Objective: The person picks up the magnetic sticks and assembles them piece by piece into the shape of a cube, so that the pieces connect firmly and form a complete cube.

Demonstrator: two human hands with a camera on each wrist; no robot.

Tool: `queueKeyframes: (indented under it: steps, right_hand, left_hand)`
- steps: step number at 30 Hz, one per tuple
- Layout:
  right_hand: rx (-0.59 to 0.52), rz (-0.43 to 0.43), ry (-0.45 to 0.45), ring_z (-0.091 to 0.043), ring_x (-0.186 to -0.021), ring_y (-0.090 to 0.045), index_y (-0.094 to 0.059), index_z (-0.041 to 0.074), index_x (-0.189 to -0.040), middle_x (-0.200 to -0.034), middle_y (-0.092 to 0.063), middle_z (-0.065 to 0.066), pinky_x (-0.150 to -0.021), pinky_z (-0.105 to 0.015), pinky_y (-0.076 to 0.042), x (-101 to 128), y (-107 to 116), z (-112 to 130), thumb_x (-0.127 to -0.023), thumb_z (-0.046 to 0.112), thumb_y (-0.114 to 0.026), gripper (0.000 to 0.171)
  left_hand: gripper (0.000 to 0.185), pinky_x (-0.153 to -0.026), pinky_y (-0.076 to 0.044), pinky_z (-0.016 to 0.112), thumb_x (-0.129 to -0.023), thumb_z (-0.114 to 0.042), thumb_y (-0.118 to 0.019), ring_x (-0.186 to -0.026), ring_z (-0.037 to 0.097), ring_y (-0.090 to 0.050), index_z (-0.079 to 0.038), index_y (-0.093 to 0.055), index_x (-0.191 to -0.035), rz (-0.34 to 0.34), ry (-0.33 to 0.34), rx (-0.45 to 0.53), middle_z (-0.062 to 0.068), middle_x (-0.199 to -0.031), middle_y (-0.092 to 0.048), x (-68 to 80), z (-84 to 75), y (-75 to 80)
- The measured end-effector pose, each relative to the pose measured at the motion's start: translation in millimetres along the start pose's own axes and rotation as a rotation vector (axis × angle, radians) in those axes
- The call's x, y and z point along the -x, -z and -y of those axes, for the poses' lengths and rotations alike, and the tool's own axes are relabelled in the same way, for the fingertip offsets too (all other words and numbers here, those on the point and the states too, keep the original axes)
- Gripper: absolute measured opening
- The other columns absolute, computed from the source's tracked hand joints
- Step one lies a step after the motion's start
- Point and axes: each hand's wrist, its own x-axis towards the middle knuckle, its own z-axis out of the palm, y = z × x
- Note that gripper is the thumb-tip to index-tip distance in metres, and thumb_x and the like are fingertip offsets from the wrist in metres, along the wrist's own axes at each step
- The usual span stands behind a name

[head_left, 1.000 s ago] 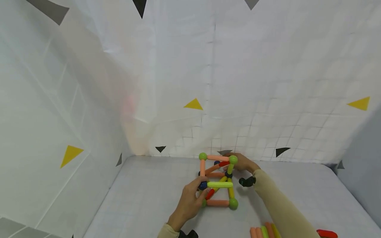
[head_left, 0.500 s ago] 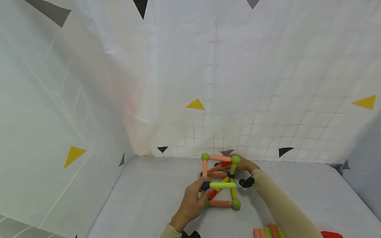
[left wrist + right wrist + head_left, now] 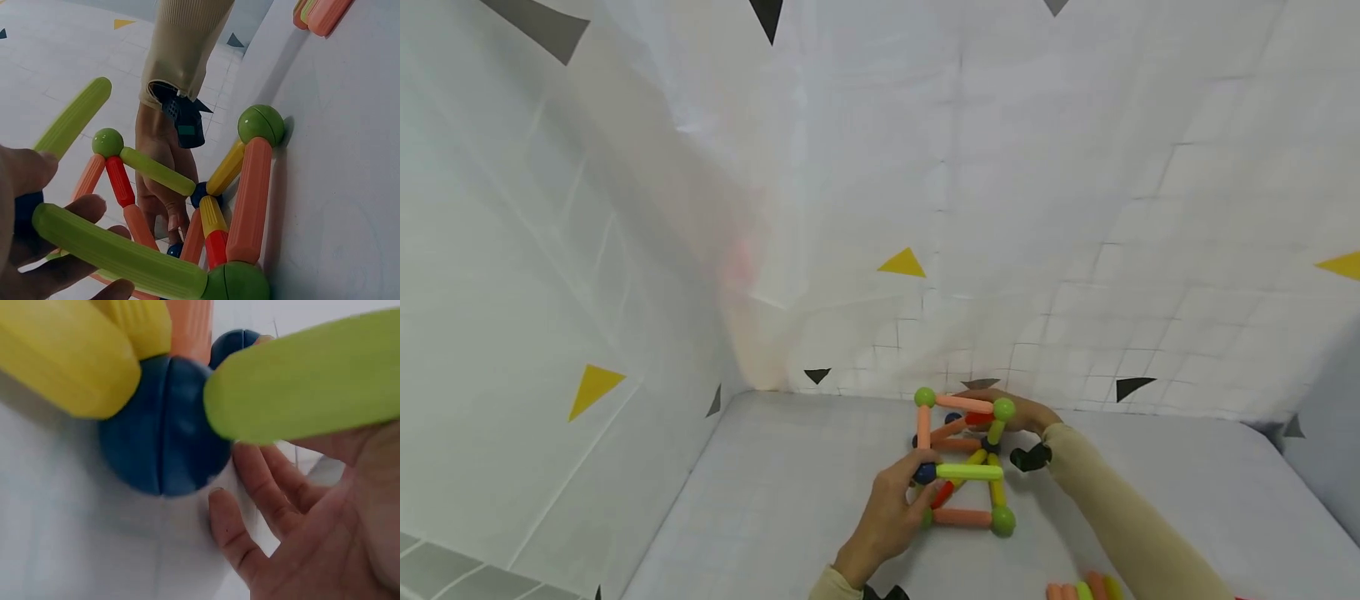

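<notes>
Left hand (image 3: 887,510) pinches blue ball (image 3: 924,473) at near corner of rod frame (image 3: 964,467); right hand (image 3: 1026,414) cups far corner, fingers loose.

Left hand (image 3: 887,508): reaching forward from the lower edge, fingers and thumb curled in a pinch, cream cuff at wrist. Right hand (image 3: 1026,414): extended farther forward, cream-sleeved forearm angled in from the right, fingers loosely bent, palm exposed.
</notes>
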Motion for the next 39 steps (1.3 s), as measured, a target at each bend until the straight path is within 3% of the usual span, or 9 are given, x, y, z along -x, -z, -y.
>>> queueKeyframes:
  steps: [4, 8, 11, 13, 19, 24, 27, 32, 39]
  right_hand:
    - [-0.161, 0.116, 0.115, -0.057, -0.145, -0.041, -0.047, -0.002, -0.156, -0.16, -0.044, -0.033, -0.112, -0.062, -0.041, 3, 0, -2, -0.081, -0.005, -0.071, 0.079]
    - [-0.252, 0.183, 0.159, -0.054, -0.145, -0.045, -0.043, -0.006, -0.156, -0.156, -0.043, -0.039, -0.112, -0.05, -0.047, 7, -2, -3, -0.095, -0.002, -0.067, 0.066]
    - [-0.209, 0.107, 0.101, -0.038, -0.129, -0.063, -0.05, -0.004, -0.153, -0.146, -0.057, -0.034, -0.104, -0.045, -0.053, 9, -5, -5, -0.101, 0.011, -0.07, 0.058]
    - [-0.114, 0.029, 0.072, -0.033, -0.123, -0.065, -0.055, -0.004, -0.149, -0.141, -0.062, -0.031, -0.101, -0.048, -0.055, 10, -6, -8, -0.098, 0.015, -0.075, 0.058]
    - [0.06, -0.166, -0.016, -0.046, -0.138, -0.052, -0.061, 0.006, -0.149, -0.157, -0.052, -0.026, -0.106, -0.065, -0.046, 16, -2, -23, -0.081, 0.014, -0.087, 0.073]
    - [0.025, -0.203, -0.125, -0.031, -0.131, -0.056, -0.068, 0.024, -0.142, -0.148, -0.062, -0.006, -0.105, -0.056, -0.047, 26, 7, -35, -0.101, 0.039, -0.071, 0.045]
    - [-0.003, -0.229, -0.196, -0.026, -0.117, -0.059, -0.067, 0.018, -0.139, -0.137, -0.067, -0.007, -0.095, -0.045, -0.049, 39, 9, -41, -0.107, 0.035, -0.063, 0.036]
    - [-0.037, -0.29, -0.287, -0.026, -0.099, -0.059, -0.059, 0.002, -0.145, -0.127, -0.066, -0.018, -0.079, -0.035, -0.05, 67, 5, -44, -0.112, 0.031, -0.056, 0.044]
    - [-0.066, -0.462, -0.306, -0.03, -0.106, -0.07, -0.059, 0.005, -0.147, -0.122, -0.072, -0.016, -0.084, -0.041, -0.058, 104, -8, -15, -0.109, 0.039, -0.061, 0.051]
  left_hand:
    - [0.021, -0.091, -0.06, 0.028, -0.107, -0.019, -0.066, -0.11, 0.004, -0.068, -0.02, -0.061, -0.127, 0.019, -0.02, 0.015, -0.002, -0.121, -0.073, 0.9, -0.8, -3.5]
    - [0.021, -0.094, -0.059, 0.029, -0.107, -0.019, -0.066, -0.111, 0.005, -0.068, -0.016, -0.062, -0.127, 0.035, -0.032, 0.027, -0.002, -0.12, -0.073, 1.3, -2.2, -5.1]
    - [0.021, -0.095, -0.059, 0.03, -0.106, -0.018, -0.066, -0.113, 0.005, -0.068, -0.015, -0.063, -0.127, 0.038, -0.029, 0.029, -0.002, -0.121, -0.073, 1.8, -3.8, -4.5]
    - [0.021, -0.094, -0.059, 0.03, -0.106, -0.018, -0.066, -0.112, 0.005, -0.068, -0.016, -0.062, -0.127, 0.035, -0.039, 0.022, -0.001, -0.121, -0.073, 2.1, -4.1, -4.3]
    - [0.023, -0.086, -0.06, 0.029, -0.107, -0.018, -0.066, -0.102, 0.003, -0.066, -0.016, -0.061, -0.129, 0.013, -0.084, -0.022, 0.0, -0.119, -0.073, -0.7, -2.3, -2.5]
    - [0.025, -0.086, -0.06, 0.027, -0.105, -0.014, -0.067, -0.103, 0.005, -0.067, -0.013, -0.062, -0.129, 0.003, -0.089, -0.029, 0.002, -0.12, -0.073, -5.1, -0.3, -0.4]
    - [0.025, -0.085, -0.061, 0.03, -0.105, -0.012, -0.068, -0.103, 0.006, -0.069, -0.011, -0.062, -0.128, 0.002, -0.097, -0.029, 0.004, -0.119, -0.073, -6.4, 0.3, 1.8]
    - [0.023, -0.08, -0.062, 0.037, -0.103, -0.011, -0.069, -0.096, 0.007, -0.066, -0.011, -0.063, -0.126, -0.006, -0.092, -0.019, 0.002, -0.114, -0.074, -7.2, 1.8, 3.4]
    - [0.023, -0.075, -0.058, 0.029, -0.103, -0.009, -0.069, -0.088, 0.006, -0.062, -0.016, -0.062, -0.124, -0.014, -0.095, -0.014, 0.0, -0.107, -0.073, -5.2, 6.2, 2.7]
